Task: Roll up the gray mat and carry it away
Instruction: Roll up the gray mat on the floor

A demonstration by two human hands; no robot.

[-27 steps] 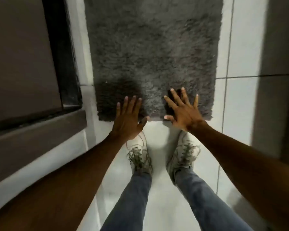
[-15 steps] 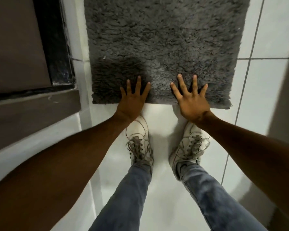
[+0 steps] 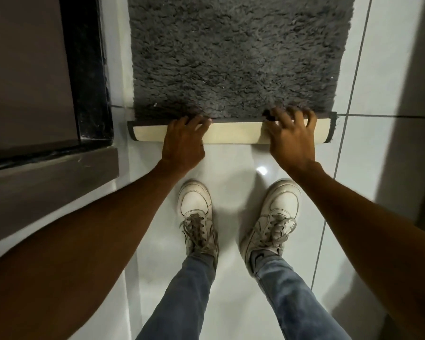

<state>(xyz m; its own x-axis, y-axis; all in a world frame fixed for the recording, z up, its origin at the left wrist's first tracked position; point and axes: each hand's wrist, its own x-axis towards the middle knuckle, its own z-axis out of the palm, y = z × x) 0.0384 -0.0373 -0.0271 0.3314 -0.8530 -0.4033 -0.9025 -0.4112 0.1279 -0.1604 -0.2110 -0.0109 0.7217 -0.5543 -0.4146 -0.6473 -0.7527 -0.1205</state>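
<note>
The shaggy gray mat (image 3: 233, 55) lies on the white tiled floor ahead of my feet. Its near edge is folded over onto the pile, showing a strip of cream backing (image 3: 233, 134) with a dark border. My left hand (image 3: 184, 141) presses on the left part of that fold, fingers curled over its far edge. My right hand (image 3: 291, 136) grips the right part the same way, fingertips sunk into the pile.
A dark door frame (image 3: 86, 69) and brown step (image 3: 47, 173) run along the left of the mat. My white sneakers (image 3: 196, 212) stand just behind the fold on glossy floor tiles (image 3: 378, 148). A wall rises at the far right.
Both hands went from resting flat with spread fingers on the mat's near edge to curling over it. The edge has been turned over, exposing the cream backing.
</note>
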